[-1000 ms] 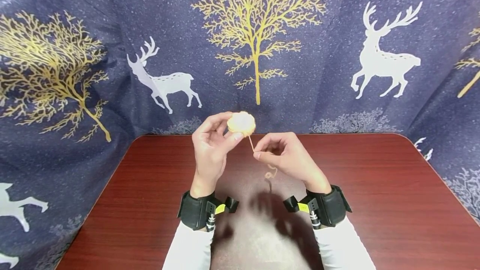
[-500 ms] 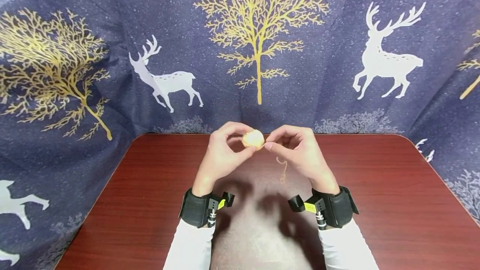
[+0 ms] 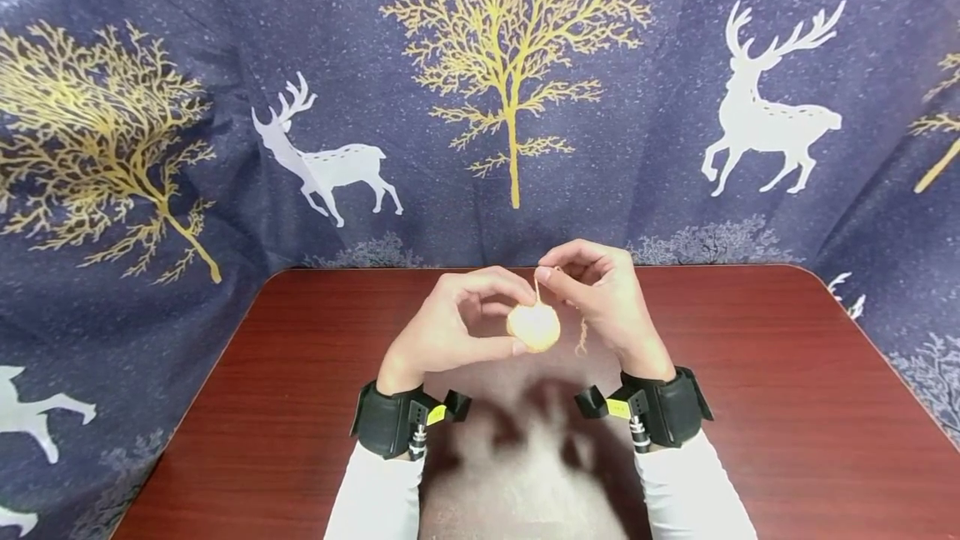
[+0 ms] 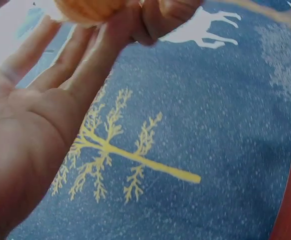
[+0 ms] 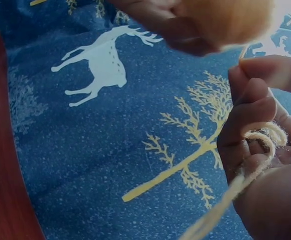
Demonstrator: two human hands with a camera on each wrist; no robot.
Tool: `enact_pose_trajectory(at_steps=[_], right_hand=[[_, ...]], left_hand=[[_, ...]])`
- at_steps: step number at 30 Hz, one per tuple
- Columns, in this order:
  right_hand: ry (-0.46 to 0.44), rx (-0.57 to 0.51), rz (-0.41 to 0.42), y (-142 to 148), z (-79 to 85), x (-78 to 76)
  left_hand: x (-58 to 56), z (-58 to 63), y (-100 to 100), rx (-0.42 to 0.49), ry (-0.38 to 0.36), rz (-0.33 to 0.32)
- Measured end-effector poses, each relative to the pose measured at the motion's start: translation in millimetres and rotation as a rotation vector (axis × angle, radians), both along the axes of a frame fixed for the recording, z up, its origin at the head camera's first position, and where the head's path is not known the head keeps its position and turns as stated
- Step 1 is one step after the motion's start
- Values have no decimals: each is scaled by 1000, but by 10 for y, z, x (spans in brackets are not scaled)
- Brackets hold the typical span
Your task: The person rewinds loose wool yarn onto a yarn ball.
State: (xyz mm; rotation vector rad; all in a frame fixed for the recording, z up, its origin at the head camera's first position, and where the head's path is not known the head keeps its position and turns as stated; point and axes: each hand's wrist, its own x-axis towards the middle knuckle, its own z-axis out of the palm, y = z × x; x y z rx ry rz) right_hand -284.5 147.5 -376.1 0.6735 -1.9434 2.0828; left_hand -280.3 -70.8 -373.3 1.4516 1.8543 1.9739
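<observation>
A small pale yellow ball of yarn point(image 3: 534, 328) is held up over the table by my left hand point(image 3: 457, 319), thumb below and fingertips above. In the right wrist view the yarn ball point(image 5: 228, 20) looks orange-tan and fuzzy. My right hand point(image 3: 600, 290) pinches a strand of yarn between thumb and index finger, just above and right of the ball. A short taut length runs from the ball to that pinch. The loose yarn tail point(image 3: 582, 336) hangs curled under the right hand; the right wrist view shows the tail point(image 5: 230, 195) crossing the palm.
Beneath both hands lies a reddish-brown wooden table point(image 3: 300, 373), brightly lit in the middle. Behind it hangs a dark blue cloth point(image 3: 465, 107) printed with white deer and yellow trees. Black camera straps point(image 3: 386, 421) sit on both wrists.
The ball has moved right and down with my left hand, from upper left of the right hand to below its fingertips. The right hand has risen slightly, still pinching the strand, now above the ball.
</observation>
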Motion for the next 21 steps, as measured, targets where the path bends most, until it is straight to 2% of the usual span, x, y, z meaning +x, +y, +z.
enact_pose_trajectory(at_steps=[4,7,9,13,15,17,21], right_hand=[[-9,46,47,-17,-28,-29],[-14,87,80,-37,-41,-39],[-16,114,98,-61,-42,-33],[-16,194,96,-121,-25,1],[-12,235,98,-147,-15,20],[-6,265,102,-162,-3,40],[15,276,89,-160,39,83]], left_hand=[[22,32,28,156,-11,9],[18,33,64,292,-25,48],[12,27,89,383,-41,82],[-9,13,136,520,-61,203],[-21,8,152,549,-62,292],[-41,-6,157,542,-41,394],[-69,-27,141,432,29,565]])
